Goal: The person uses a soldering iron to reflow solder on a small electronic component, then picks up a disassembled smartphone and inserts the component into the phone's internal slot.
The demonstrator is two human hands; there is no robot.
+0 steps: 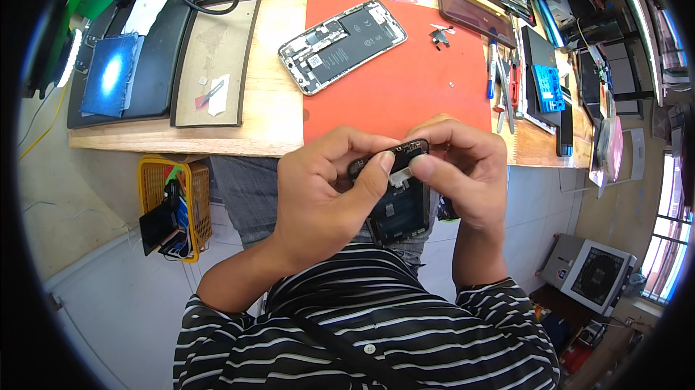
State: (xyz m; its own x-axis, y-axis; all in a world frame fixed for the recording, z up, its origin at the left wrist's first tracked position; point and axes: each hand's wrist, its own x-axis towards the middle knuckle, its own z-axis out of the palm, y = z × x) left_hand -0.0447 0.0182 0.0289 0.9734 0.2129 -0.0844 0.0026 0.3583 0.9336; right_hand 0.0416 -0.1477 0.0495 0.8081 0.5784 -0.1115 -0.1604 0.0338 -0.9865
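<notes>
Over my lap, just off the table's front edge, I hold a black phone screen assembly (394,213) with its inner side facing up. My left hand (326,191) grips its left edge, the thumb pressed on the top part. My right hand (467,173) pinches the top right corner, thumb lying near a pale flex piece. Fingertips behind the part are hidden. Farther off, an opened phone body (344,46) with a white frame lies tilted on the orange mat (427,79), its black battery and circuit board showing. A small dark bracket-like part (439,39) rests right of it.
A dark phone (478,17) lies at the mat's far right corner. Pens, tweezers (504,93) and other tools line the right side. At the left stands a shallow tray (213,64) beside a dark case. A yellow basket (199,209) sits below the table.
</notes>
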